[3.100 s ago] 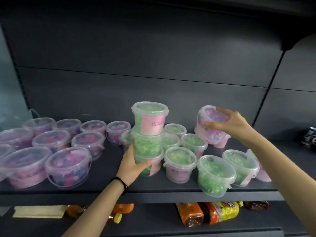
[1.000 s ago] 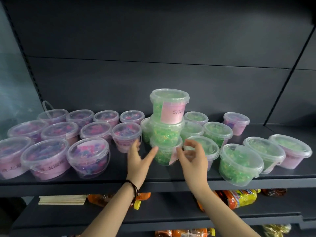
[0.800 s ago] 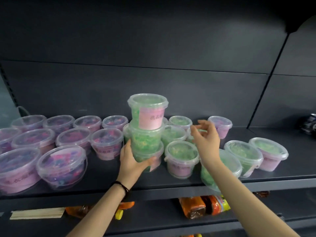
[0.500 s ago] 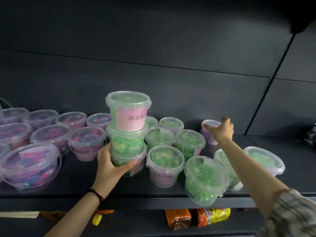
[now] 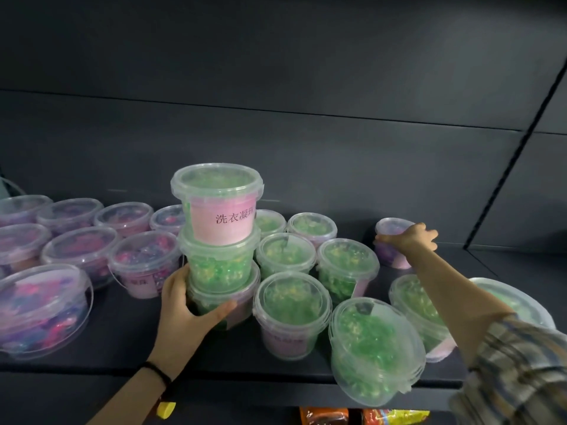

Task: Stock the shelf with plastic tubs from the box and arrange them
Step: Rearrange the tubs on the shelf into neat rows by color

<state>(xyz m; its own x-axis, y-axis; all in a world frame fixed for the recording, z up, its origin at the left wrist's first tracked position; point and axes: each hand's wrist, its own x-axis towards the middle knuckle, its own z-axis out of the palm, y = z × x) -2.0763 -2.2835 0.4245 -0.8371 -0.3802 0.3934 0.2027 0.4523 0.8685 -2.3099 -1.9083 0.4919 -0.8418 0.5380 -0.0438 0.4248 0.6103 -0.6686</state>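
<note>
Left grip (image 5: 187, 305) curled round bottom tub (image 5: 245, 297) of green stack (image 5: 219, 256); right grip (image 5: 409, 239) clasps purple tub (image 5: 391, 254), well apart.

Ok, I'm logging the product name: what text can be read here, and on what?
"洗衣凝", then a fourth character cut off at the label's edge: pink label of the topmost stacked tub.
Pink labels on the purple tub beside the stack and the front green tub: dark print, too blurred to read.
Packets at the picture's bottom edge: nothing legible.
</note>
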